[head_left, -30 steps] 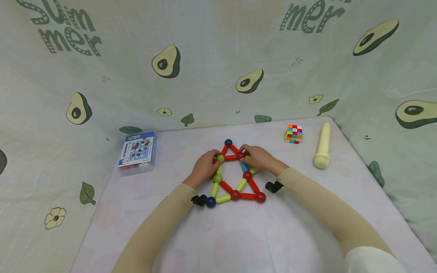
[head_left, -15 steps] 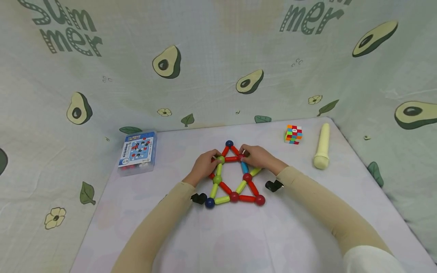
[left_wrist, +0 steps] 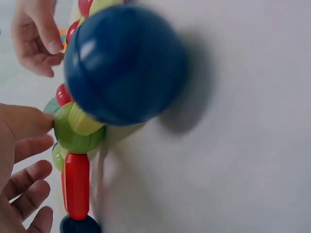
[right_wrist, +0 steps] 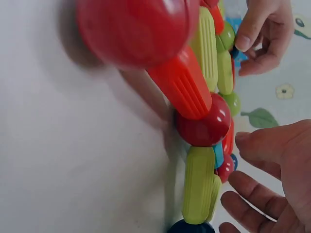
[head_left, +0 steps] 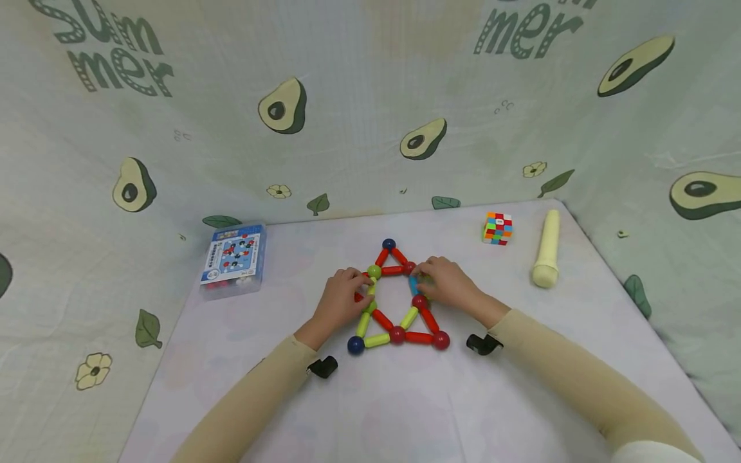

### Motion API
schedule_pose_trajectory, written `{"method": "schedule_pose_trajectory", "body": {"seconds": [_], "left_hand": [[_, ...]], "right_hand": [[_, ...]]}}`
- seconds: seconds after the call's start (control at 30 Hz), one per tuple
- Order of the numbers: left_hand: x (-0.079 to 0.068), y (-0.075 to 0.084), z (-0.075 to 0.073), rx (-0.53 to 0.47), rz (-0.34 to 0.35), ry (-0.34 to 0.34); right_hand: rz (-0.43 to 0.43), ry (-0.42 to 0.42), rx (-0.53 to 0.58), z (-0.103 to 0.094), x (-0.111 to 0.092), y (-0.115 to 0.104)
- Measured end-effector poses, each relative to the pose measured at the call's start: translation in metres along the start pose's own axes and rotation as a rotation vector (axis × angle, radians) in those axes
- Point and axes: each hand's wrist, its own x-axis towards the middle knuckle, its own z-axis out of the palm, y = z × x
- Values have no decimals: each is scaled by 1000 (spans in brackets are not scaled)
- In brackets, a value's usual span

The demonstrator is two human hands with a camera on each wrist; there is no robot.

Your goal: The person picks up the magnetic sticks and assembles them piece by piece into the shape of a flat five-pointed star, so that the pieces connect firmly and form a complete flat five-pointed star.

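Observation:
A flat frame of coloured rods and balls lies on the table in the head view, with a blue ball [head_left: 388, 244] at its far tip and another blue ball [head_left: 356, 345] at the near left. My left hand [head_left: 338, 297] is at the frame's left side; in the left wrist view its thumb is right at a green ball [left_wrist: 73, 138], the other fingers loose. On the other side, my right hand [head_left: 450, 283] is beside the blue rod [head_left: 413, 286], partly hiding pieces there. The right wrist view shows its fingers relaxed and spread around nothing, near a red ball [right_wrist: 204, 121].
A clear plastic box with a blue label [head_left: 233, 260] lies at the back left. At the back right stand a puzzle cube [head_left: 498, 228] and a pale yellow microphone-shaped object [head_left: 547, 249]. A cloth printed with avocados [head_left: 424, 138] hangs behind the table.
Both hands have let go of the far balls and moved back toward me, spreading slightly apart. Earlier the frame slid a little toward me; now it lies still.

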Motion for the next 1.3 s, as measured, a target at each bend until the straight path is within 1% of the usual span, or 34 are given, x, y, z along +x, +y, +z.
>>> {"method": "schedule_pose_trajectory", "body": {"seconds": [0.07,0.17,0.23,0.3,0.43,0.6,0.7,1.0,1.3], "left_hand": [[-8,-1,0,-38,-11,-30],[-17,-2,1,-75,-33,-77],[-22,-1,1,-82,-42,-92],[-25,-1,1,-79,-46,-90],[-30,1,3,-60,-58,-68],[-34,3,3,-66,-62,-49],[-33,3,3,-78,-70,-27],[-28,-2,8,-113,-141,35],[-27,-3,13,-159,-163,100]], "right_hand": [[-15,2,-17,1,-7,-1],[-17,6,-39,4,-17,-3],[-17,15,-51,7,-23,-5],[-17,22,-54,10,-29,-6],[10,4,-35,14,-37,-11],[43,11,-24,18,-39,-16],[38,24,-19,19,-37,-16],[23,26,16,22,-24,-9],[41,-2,43,19,-19,-5]]}}
